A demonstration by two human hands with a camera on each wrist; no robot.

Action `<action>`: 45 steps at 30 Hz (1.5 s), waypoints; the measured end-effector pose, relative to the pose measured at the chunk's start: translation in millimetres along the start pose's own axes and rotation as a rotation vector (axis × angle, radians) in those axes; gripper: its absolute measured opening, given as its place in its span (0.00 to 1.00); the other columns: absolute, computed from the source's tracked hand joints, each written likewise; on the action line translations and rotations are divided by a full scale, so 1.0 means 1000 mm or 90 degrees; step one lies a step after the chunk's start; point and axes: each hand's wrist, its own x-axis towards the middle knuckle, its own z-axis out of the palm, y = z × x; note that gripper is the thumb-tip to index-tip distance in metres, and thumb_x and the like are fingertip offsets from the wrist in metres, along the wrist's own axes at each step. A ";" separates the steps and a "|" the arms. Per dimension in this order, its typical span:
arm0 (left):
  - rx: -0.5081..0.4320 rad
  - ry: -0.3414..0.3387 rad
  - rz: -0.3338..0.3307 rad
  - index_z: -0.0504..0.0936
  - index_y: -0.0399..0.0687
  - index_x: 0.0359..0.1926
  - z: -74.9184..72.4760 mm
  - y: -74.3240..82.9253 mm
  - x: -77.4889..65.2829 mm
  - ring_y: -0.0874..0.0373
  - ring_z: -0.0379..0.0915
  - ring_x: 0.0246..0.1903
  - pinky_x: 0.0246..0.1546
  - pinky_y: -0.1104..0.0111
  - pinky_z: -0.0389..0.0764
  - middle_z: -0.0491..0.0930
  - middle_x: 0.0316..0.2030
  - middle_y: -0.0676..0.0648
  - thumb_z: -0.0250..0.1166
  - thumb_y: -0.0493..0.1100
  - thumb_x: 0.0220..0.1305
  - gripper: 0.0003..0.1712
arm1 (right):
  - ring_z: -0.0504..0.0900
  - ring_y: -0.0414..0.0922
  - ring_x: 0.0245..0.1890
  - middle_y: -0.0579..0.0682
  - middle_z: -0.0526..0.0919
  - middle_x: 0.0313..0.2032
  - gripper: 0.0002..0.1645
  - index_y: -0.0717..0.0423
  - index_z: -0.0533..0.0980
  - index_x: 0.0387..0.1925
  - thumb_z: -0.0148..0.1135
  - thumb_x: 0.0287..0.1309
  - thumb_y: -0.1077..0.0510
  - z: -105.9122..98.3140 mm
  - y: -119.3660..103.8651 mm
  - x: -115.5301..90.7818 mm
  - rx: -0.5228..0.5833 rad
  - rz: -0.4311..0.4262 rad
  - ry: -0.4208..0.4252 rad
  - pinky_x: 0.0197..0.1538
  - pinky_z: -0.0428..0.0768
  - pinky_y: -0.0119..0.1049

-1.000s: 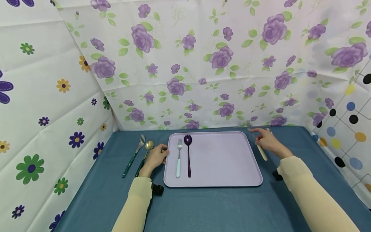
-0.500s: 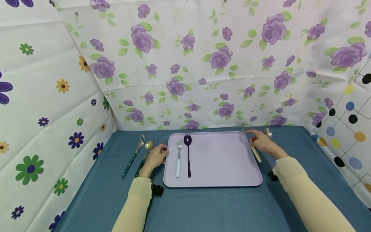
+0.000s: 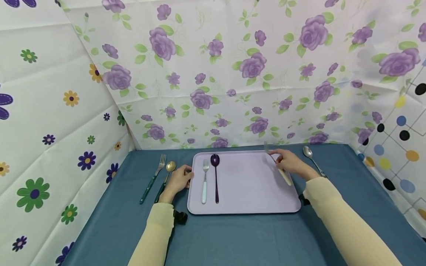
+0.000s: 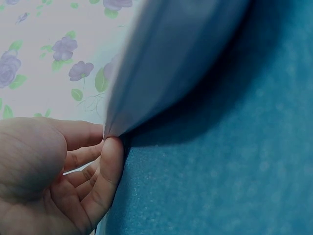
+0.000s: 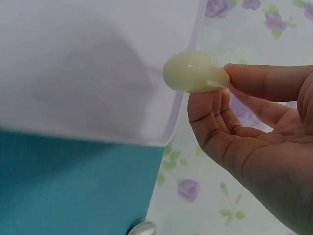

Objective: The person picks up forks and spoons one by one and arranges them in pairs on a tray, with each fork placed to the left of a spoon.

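Right of the frame's centre, my right hand (image 3: 288, 162) pinches the cream fork (image 3: 285, 177) over the tray (image 3: 249, 188); well apart, my left hand (image 3: 179, 180) pinches the tray's left rim (a good brace, I think). I'd ease the fork nearer me, tines inside the upper rim, then lower it flat, parallel to the purple spoon (image 3: 215, 160).
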 end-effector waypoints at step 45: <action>-0.001 0.002 0.004 0.76 0.38 0.57 0.000 -0.001 0.001 0.58 0.75 0.19 0.22 0.67 0.80 0.76 0.28 0.44 0.58 0.42 0.71 0.18 | 0.76 0.46 0.29 0.62 0.81 0.39 0.37 0.60 0.71 0.64 0.51 0.48 0.75 0.082 -0.065 0.031 -0.066 -0.025 -0.056 0.28 0.76 0.34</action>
